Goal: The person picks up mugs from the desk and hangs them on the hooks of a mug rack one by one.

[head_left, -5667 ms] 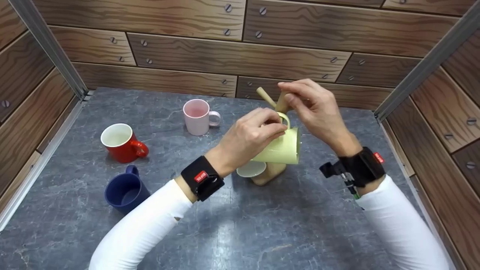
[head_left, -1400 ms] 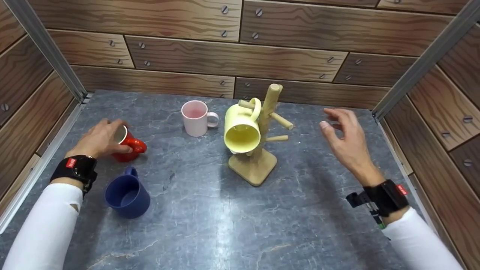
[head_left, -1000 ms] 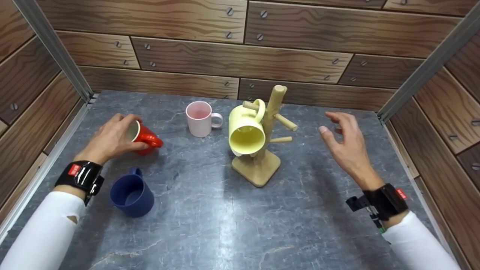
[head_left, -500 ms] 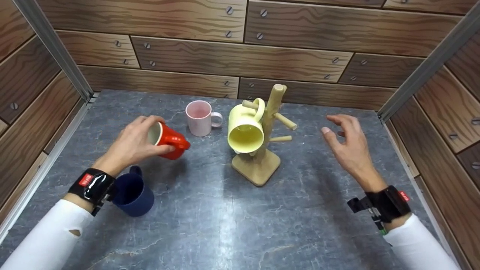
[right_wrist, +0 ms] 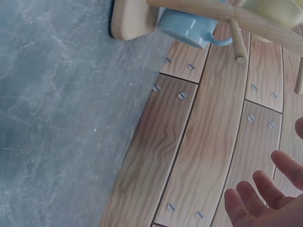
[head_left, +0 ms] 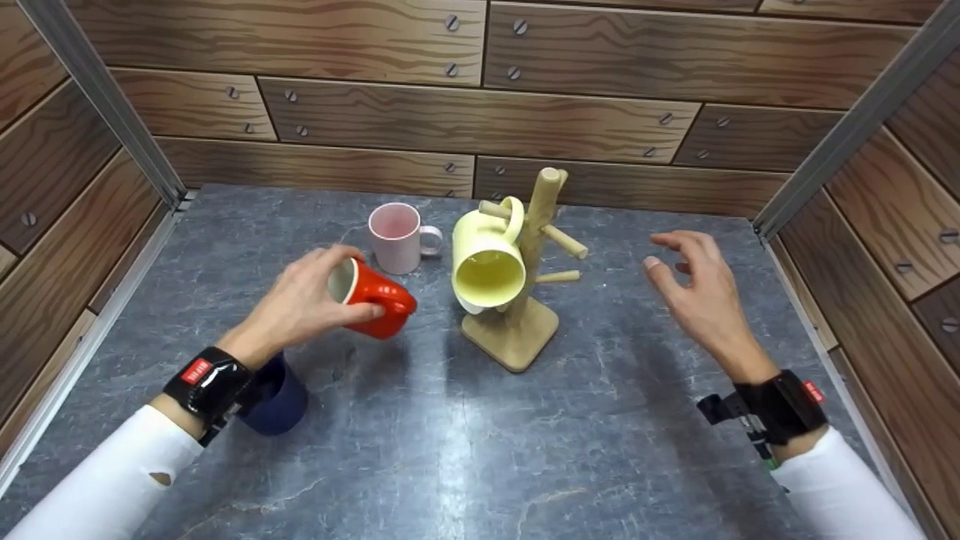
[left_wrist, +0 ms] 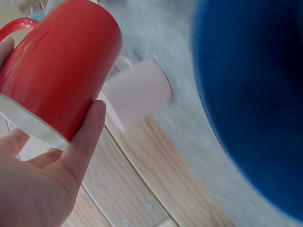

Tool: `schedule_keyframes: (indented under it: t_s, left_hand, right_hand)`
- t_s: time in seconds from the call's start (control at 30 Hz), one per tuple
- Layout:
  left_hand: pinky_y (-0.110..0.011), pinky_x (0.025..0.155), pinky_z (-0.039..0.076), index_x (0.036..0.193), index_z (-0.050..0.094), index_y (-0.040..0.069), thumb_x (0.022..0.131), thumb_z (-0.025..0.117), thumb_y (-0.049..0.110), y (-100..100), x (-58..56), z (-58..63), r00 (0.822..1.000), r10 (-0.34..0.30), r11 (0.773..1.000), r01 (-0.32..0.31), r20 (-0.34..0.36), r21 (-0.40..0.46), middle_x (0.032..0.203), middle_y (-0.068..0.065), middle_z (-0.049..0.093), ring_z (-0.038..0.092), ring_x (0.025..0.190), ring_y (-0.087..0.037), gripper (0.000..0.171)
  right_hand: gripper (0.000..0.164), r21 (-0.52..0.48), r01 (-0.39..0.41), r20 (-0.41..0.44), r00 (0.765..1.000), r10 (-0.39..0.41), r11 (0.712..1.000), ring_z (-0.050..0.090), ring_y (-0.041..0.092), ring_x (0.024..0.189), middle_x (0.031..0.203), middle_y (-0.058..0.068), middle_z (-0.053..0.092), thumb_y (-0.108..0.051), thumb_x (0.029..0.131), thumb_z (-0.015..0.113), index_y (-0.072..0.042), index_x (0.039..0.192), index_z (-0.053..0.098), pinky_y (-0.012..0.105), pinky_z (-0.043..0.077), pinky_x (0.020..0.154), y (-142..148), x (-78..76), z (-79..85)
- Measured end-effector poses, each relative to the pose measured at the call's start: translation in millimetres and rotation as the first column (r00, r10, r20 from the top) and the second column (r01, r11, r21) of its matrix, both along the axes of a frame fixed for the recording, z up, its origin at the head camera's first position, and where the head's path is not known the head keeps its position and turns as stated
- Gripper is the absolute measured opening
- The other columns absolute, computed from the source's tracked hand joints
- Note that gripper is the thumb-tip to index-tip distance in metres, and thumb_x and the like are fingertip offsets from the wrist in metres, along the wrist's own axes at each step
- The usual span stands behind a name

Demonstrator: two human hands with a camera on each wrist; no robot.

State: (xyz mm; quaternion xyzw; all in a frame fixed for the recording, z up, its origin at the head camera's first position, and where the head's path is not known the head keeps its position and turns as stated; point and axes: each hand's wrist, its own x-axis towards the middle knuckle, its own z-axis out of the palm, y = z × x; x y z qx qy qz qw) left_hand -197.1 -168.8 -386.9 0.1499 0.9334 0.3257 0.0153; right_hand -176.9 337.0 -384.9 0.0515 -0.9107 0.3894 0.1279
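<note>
Left hand (head_left: 300,304): fingers curled round the body of the red mug (head_left: 381,304), tilted, lifted off the table (head_left: 600,420). A second ago it was farther left; now it is just in front of the pink mug (head_left: 396,238), which has not moved. Right hand (head_left: 697,292): fingers apart, loosely bent, holding nothing; barely shifted. Blue mug (head_left: 279,409) partly covered by the left wristband (head_left: 210,384). Yellow mug (head_left: 487,259) hangs between red mug and post of the wooden stand (head_left: 514,337). Pale-blue mug (right_wrist: 187,27) low at the stand.
</note>
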Motion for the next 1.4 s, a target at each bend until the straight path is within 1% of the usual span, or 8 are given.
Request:
schedule_keyframes:
  t_s: [0.2,0.3,0.53,0.73,0.87,1.03,1.27,1.4]
  left_hand:
    - [-0.062,0.104,0.062,0.158,0.066,0.008,0.091,0.095,0.047,22,11.8,-3.5,0.999,-0.048,0.999,0.047,0.016,0.022,0.143,-0.022,0.075,0.071,0.128,-0.042,0.083]
    - [-0.064,0.107,0.062,0.16,0.065,0.008,0.091,0.095,0.047,31,15.9,-6.3,0.997,-0.057,0.998,0.055,0.048,0.041,0.144,-0.022,0.075,0.071,0.13,-0.042,0.084]
    - [-0.056,0.105,0.063,0.159,0.065,0.01,0.091,0.096,0.046,52,21.1,-15.9,0.982,-0.042,0.992,0.019,0.182,0.128,0.143,-0.02,0.077,0.073,0.127,-0.038,0.083]
    - [-0.05,0.104,0.063,0.156,0.066,0.01,0.09,0.097,0.045,73,25.2,-24.9,0.955,-0.037,0.979,-0.025,0.295,0.202,0.139,-0.019,0.08,0.075,0.123,-0.035,0.081]
    - [-0.049,0.106,0.065,0.155,0.067,0.01,0.091,0.097,0.044,82,28.0,-29.5,0.934,-0.033,0.972,-0.053,0.355,0.231,0.138,-0.017,0.08,0.076,0.123,-0.032,0.079]
    - [-0.049,0.108,0.064,0.156,0.067,0.007,0.091,0.096,0.041,90,29.8,-34.4,0.922,-0.027,0.961,-0.082,0.385,0.266,0.136,-0.018,0.08,0.075,0.121,-0.032,0.079]
    - [-0.045,0.106,0.062,0.156,0.065,0.003,0.093,0.094,0.038,100,32.3,-38.8,0.9,-0.059,0.942,-0.093,0.433,0.322,0.135,-0.02,0.078,0.074,0.119,-0.031,0.078]
    - [-0.048,0.109,0.061,0.16,0.061,0.0,0.094,0.094,0.037,105,33.4,-39.2,0.89,-0.069,0.934,-0.102,0.451,0.343,0.137,-0.021,0.077,0.073,0.121,-0.031,0.082]
  right_hand:
    - [0.038,0.017,0.002,-0.054,0.999,-0.002,1.0,0.064,0.046,0.143,0.156,0.029,0.061,-0.006,0.117,0.064,0.007,0.152,0.069,0.015,0.048,0.111,-6,1.0,-4.3]
    - [0.036,0.025,-0.003,-0.061,0.998,0.005,1.0,0.067,0.046,0.137,0.154,0.03,0.063,-0.002,0.116,0.064,0.007,0.151,0.07,0.002,0.043,0.102,-9,1.9,-6.7]
    - [0.038,0.046,-0.026,-0.039,0.999,0.028,0.999,0.071,0.046,0.136,0.149,0.03,0.069,-0.002,0.117,0.064,0.007,0.154,0.067,0.011,0.049,0.105,-13,6.9,-13.6]
    - [0.022,0.091,-0.137,-0.012,0.99,0.138,0.986,0.082,0.04,0.105,0.118,0.025,0.085,0.001,0.114,0.067,0.007,0.132,0.078,0.016,0.061,0.089,-26,11.3,-29.2]
    - [0.018,0.113,-0.232,0.018,0.973,0.231,0.966,0.084,0.032,0.095,0.107,0.017,0.088,0.001,0.114,0.068,0.005,0.124,0.083,0.023,0.066,0.084,-40,16.8,-35.5]
    - [0.014,0.107,-0.318,-0.041,0.945,0.324,0.942,0.081,0.021,0.09,0.103,0.01,0.088,-0.005,0.113,0.075,0.001,0.117,0.087,0.028,0.068,0.082,-60,20.9,-41.3]
    - [0.02,0.078,-0.454,0.0,0.89,0.455,0.888,0.085,0.031,0.099,0.116,0.018,0.087,-0.011,0.115,0.073,0.003,0.124,0.085,0.036,0.073,0.091,-87,25.3,-41.2]
    - [0.026,0.062,-0.491,0.06,0.871,0.488,0.869,0.083,0.026,0.098,0.118,0.019,0.087,-0.017,0.115,0.074,0.003,0.129,0.084,0.03,0.07,0.089,-98,25.8,-42.8]
